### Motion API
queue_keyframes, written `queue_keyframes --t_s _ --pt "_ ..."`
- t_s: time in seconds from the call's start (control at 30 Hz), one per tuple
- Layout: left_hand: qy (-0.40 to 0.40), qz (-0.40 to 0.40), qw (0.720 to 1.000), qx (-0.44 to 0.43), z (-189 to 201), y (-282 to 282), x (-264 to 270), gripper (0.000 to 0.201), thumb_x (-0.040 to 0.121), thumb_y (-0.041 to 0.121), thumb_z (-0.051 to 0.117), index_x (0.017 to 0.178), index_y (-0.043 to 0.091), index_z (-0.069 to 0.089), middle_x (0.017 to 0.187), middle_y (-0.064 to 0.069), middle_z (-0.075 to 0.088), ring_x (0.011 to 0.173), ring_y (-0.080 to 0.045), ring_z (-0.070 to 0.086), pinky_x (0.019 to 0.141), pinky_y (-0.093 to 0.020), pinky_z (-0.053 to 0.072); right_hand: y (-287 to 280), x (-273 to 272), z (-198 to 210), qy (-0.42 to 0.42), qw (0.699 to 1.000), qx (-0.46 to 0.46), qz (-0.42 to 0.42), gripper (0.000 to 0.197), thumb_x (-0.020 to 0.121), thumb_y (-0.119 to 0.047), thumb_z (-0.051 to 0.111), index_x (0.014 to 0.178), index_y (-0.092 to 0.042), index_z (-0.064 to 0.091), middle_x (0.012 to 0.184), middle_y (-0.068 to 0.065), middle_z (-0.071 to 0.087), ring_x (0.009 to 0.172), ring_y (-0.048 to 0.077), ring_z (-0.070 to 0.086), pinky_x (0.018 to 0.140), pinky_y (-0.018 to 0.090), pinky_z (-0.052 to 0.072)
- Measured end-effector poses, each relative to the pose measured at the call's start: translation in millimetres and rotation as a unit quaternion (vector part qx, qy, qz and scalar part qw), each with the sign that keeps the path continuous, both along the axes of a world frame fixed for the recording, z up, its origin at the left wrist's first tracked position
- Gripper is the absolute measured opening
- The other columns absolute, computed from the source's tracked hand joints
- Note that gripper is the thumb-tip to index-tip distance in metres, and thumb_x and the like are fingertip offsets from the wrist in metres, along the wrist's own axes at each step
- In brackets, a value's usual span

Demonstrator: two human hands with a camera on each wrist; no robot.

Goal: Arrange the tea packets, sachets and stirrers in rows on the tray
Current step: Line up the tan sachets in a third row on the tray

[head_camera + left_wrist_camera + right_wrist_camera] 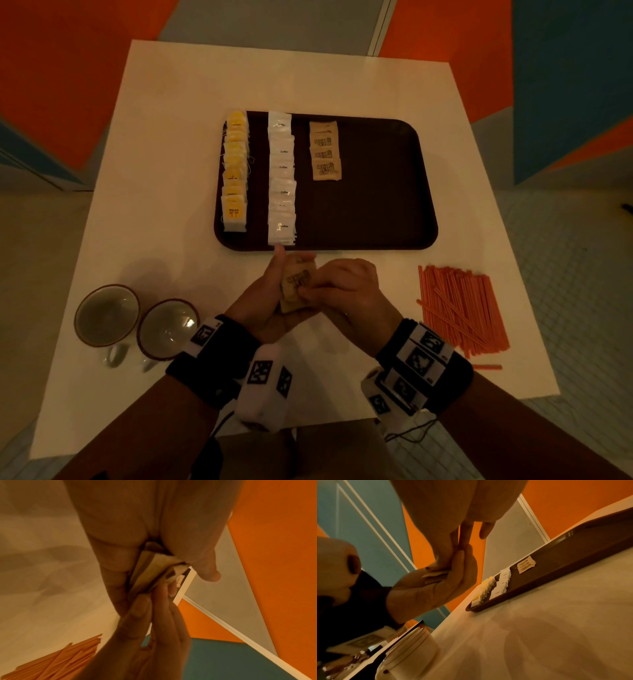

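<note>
1. Both hands are up over the white table (164, 137), meeting just off the near edge of the brown tray (376, 212).
2. The left hand (270, 301) has its fingers curled round a small stack of brown sugar sachets (297, 286), thumb pointing toward the tray. The left wrist view shows the stack's edges wedged between palm and fingers.
3. The right hand (346, 291) comes in from the side, and its fingertips (310, 291) pinch the top sachet of that stack, right on the printed face.
4. On the tray itself, three rows run from the far edge toward the near one. At the tray's left edge sits the row of yellow tea packets (235, 171), overlapped like shingles.
5. Next to it, toward the tray's middle, lies the row of white coffee sachets (282, 178), reaching all the way to the near rim.
6. One step further in, a short row of brown sugar sachets (324, 150) covers only the far half of the tray. The right part of the tray is bare brown surface.
7. Off the tray's near right corner, the orange stirrers (460, 308) lie in a loose heap on the table, with one stray stick nearer the table's edge.
8. Off the tray's near left corner, two cups (137, 322) stand side by side, touching or nearly so.
</note>
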State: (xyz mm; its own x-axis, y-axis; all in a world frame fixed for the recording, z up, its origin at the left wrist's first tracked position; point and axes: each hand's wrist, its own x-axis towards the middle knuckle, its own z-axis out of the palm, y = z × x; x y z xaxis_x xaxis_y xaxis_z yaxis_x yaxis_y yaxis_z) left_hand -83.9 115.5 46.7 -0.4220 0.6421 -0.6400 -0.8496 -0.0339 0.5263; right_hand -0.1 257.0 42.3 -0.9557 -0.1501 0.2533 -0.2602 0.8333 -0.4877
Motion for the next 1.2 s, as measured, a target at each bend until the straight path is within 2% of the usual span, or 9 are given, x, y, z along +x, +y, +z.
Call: queue_keyframes --t_s 0.13,0.23,0.37,0.5,0.63,0.8,0.93,1.0,1.2 --pt "0.002 -0.035 0.999 0.035 7.7 4.0 0.4 0.065 0.075 0.065 0.033 0.12 0.025 0.056 0.113 -0.01 0.065 0.098 -0.023 0.067 0.071 -0.035 0.058 -1.5 -5.2 22.2 -0.053 0.998 -0.03 -0.017 0.061 0.072 -0.048 0.07 0.124 -0.024 0.05 0.135 -0.004 0.046 0.131 0.016 0.036 0.109 0.036 0.025" --pt "0.029 -0.081 0.996 0.028 13.5 10.6 6.4 0.052 0.073 0.067 0.031 0.107 0.037 0.058 0.114 -0.004 0.067 0.105 -0.021 0.065 0.08 -0.039 0.056 -5.7 -20.3 30.1 -0.184 0.982 0.051 0.006 0.092 0.07 -0.051 0.071 0.143 -0.018 0.025 0.149 -0.001 0.032 0.143 0.015 0.014 0.116 0.043 0.002" --pt "0.092 -0.095 0.991 -0.015 10.1 15.5 13.1 0.027 0.089 0.046 0.034 0.104 0.031 0.051 0.107 0.001 0.062 0.094 -0.01 0.063 0.077 -0.03 0.053 -12.6 -26.4 30.1 -0.246 0.963 0.1 0.04 0.062 0.086 -0.031 0.059 0.14 -0.022 0.031 0.143 -0.001 0.038 0.136 0.016 0.029 0.114 0.039 0.004" --pt "0.098 -0.087 0.991 0.003 8.3 11.7 10.2 0.041 0.075 0.042 0.047 0.109 0.022 0.055 0.103 -0.003 0.068 0.091 -0.014 0.068 0.074 -0.028 0.056 -18.0 -28.8 27.3 -0.235 0.968 0.089 -0.003 0.058 0.083 -0.033 0.061 0.135 -0.023 0.037 0.136 0.0 0.045 0.129 0.02 0.038 0.111 0.039 0.016" --pt "0.099 -0.034 0.994 -0.005 10.1 8.6 -6.8 0.021 0.09 0.027 0.049 0.099 0.014 0.062 0.092 -0.005 0.068 0.095 -0.022 0.066 0.095 -0.045 0.048 -5.7 -31.7 42.7 -0.287 0.93 -0.226 -0.041 0.08 0.077 -0.022 0.072 0.14 -0.031 0.023 0.14 -0.01 0.039 0.13 -0.008 0.031 0.114 0.023 0.026" --pt "0.131 -0.005 0.991 0.033 12.7 19.7 -27.7 0.027 0.093 0.022 0.046 0.116 0.014 0.057 0.111 -0.001 0.067 0.107 -0.012 0.062 0.085 -0.022 0.054 -16.5 -41.4 34.2 -0.267 0.749 -0.578 -0.186 0.052 0.098 -0.014 0.036 0.146 -0.02 0.017 0.15 0.0 0.029 0.137 0.014 0.031 0.113 0.03 0.03" --pt "0.197 -0.044 0.979 -0.014 8.4 39.1 -55.3 0.048 0.088 0.039 0.054 0.127 0.013 0.044 0.12 -0.006 0.058 0.115 -0.019 0.055 0.101 -0.038 0.044 -9.4 -64.6 29.7 -0.224 0.708 -0.639 -0.2 0.047 0.099 -0.009 0.032 0.144 -0.017 0.025 0.146 0.007 0.038 0.131 0.019 0.041 0.11 0.035 0.035" --pt "0.264 -0.066 0.961 -0.049 8.5 51.4 -67.0 0.027 0.092 0.036 0.048 0.115 0.022 0.046 0.114 -0.006 0.056 0.105 -0.019 0.057 0.092 -0.04 0.049 0.1 -74.6 22.9 -0.213 0.715 -0.637 -0.194 0.043 0.099 -0.008 0.031 0.141 -0.017 0.033 0.138 0.009 0.047 0.125 0.021 0.048 0.106 0.038 0.04" --pt "0.319 -0.144 0.922 -0.167 0.1 78.8 -107.5 0.032 0.083 0.026 0.065 0.106 0.015 0.046 0.098 -0.004 0.056 0.083 -0.014 0.061 0.067 -0.027 0.056 46.9 -111.8 1.8 -0.193 0.68 -0.64 -0.302 0.035 0.097 -0.009 0.037 0.132 -0.011 0.041 0.131 0.015 0.052 0.115 0.026 0.055 0.094 0.038 0.049"
